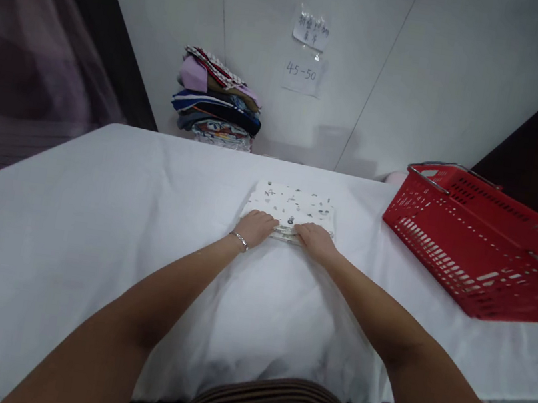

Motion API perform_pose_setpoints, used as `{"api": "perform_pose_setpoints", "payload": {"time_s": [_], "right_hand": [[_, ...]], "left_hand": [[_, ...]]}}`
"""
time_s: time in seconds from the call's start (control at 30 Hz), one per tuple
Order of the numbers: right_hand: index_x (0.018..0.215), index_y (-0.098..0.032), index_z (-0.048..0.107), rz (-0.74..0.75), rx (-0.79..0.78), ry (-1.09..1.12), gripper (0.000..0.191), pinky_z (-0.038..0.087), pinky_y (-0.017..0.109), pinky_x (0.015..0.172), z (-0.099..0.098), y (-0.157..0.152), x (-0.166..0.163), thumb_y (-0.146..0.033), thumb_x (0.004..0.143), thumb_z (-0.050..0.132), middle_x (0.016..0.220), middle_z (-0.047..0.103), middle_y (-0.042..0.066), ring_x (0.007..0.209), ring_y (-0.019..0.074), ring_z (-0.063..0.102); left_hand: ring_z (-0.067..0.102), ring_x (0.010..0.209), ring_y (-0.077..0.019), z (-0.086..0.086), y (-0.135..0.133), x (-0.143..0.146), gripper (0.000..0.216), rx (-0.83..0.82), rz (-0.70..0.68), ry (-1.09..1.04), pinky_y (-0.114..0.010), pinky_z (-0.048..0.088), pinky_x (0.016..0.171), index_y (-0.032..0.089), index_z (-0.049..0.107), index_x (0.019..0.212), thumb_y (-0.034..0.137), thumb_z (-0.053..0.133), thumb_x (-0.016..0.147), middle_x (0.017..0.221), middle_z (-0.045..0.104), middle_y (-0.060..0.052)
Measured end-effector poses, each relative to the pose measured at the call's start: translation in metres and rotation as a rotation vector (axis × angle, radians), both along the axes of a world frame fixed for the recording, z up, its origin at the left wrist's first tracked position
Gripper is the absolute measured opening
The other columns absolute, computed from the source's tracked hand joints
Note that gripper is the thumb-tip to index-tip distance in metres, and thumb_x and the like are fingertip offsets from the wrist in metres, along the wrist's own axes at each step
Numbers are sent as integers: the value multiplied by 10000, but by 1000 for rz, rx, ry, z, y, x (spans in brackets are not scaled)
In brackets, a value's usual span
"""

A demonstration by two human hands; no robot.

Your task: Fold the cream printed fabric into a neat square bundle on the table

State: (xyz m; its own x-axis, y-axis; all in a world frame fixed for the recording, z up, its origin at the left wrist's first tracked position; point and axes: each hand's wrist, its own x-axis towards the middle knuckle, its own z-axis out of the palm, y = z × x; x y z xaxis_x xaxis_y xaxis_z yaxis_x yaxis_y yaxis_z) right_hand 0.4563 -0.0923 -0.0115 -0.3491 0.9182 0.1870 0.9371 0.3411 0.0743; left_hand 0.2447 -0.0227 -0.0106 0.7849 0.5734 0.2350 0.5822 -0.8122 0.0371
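A white cloth (293, 204) with small dark and green printed figures lies folded into a flat, layered rectangle on the table. At its near left corner my left hand (257, 228), with a bracelet at the wrist, has its fingers on top and the thumb at the layered edge. My right hand (314, 239) grips the near right part of that edge in the same way. Both hands look closed on the cloth, a small gap apart; the undersides of the fingers are hidden.
A white sheet covers the table (95, 216). On the right stands a red plastic basket (467, 258) with metal handles. Behind the far edge, a stack of folded fabrics (217, 103) leans by the wall, below and left of two paper signs (303, 72).
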Motion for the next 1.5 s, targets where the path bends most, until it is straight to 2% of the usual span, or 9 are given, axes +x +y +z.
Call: {"api": "perform_pose_setpoints", "payload": {"time_s": [0.23,0.4,0.53,0.77,1.0,1.13,1.23,1.37,1.5], "right_hand": [[1129,-180,530,19,9,7,269,374,312,776,-5,-2,2,-214,913,372,1046,615,104,939,211,536],[1145,-177,517,53,-4,13,279,365,311,771,-3,-6,1,-272,921,382,1058,603,97,940,212,519],[1186,-162,488,66,1,17,355,365,322,768,1,-9,0,-361,898,433,1084,589,111,951,230,507],[1150,-174,518,7,-21,34,277,370,297,771,3,-6,-2,-247,914,392,1054,607,96,940,203,526],[1138,-183,527,18,-51,19,274,371,286,779,6,-5,-1,-263,930,366,1055,612,91,944,192,532],[1179,-168,496,47,-36,-12,304,369,299,773,6,-7,-2,-284,912,408,1078,602,98,956,211,520],[1196,-159,485,51,-22,-30,318,366,307,779,4,-7,-1,-270,906,415,1094,596,104,962,219,517],[1198,-153,487,45,-10,-36,314,370,311,783,1,-6,-1,-234,921,363,1086,604,104,956,213,526],[1195,-159,492,41,-5,-31,312,381,309,762,1,-6,0,-225,919,363,1084,611,101,938,212,539]], "left_hand": [[481,1079,-232,-14,-2,-4,444,7,-15,-87,-368,334,908,245,482,1213,393,549,800,1180,555,-72],[501,1030,-229,-12,1,-2,305,30,4,-85,-361,356,849,233,541,1111,327,525,821,1107,585,-62],[505,1006,-213,-11,2,0,235,36,1,-65,-355,355,836,236,565,1043,342,471,856,1061,597,-51],[514,980,-206,-10,1,1,231,33,28,-53,-343,358,820,217,570,1023,344,446,874,1039,608,-49],[528,971,-203,-5,-3,5,233,48,71,-6,-339,362,799,208,575,1013,335,427,886,1024,622,-50],[539,954,-201,-2,-6,7,225,61,108,14,-334,366,793,199,581,994,313,417,889,1000,632,-53],[539,954,-202,-3,-6,7,230,76,102,20,-337,365,798,201,581,994,318,413,889,1001,632,-53],[529,983,-207,-5,-6,3,270,111,57,19,-343,356,816,214,544,1085,344,443,871,1076,609,-56],[533,977,-207,-4,-5,2,248,120,38,33,-349,356,807,206,547,1074,295,447,865,1064,609,-63]]}}
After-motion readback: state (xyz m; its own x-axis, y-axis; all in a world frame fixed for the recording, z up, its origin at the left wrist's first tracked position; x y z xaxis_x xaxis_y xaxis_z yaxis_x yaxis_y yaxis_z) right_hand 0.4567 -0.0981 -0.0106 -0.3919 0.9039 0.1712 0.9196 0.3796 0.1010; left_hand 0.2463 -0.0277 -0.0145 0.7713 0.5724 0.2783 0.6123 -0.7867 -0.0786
